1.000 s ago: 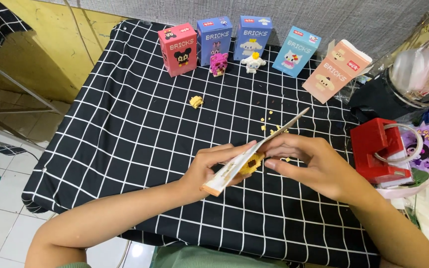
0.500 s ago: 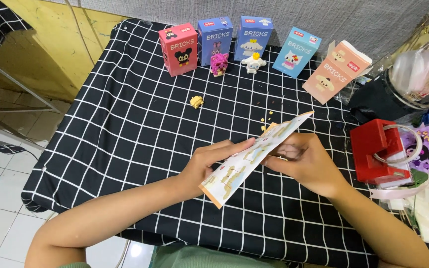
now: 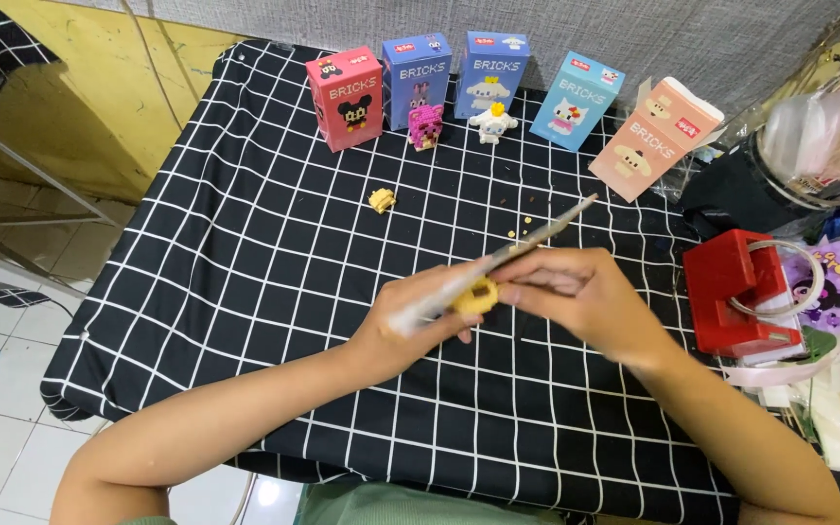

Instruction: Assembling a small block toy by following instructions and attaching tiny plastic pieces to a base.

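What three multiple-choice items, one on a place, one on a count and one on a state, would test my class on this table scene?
1. Where does the small yellow brick piece lie?
A. on the checked cloth, in front of the red box
B. on top of a box
C. on the floor

2. How many boxes stand or lean in the back row?
A. three
B. five
C. seven

3. How does the peach box at the row's right end stand?
A. lying flat, shut
B. crushed
C. tilted, top flap open

Answers:
1 A: it sits alone on the cloth, apart from both the left hand and the right hand.
2 B: red, two blue, light blue and peach.
3 C: it leans, and its flap stands up.
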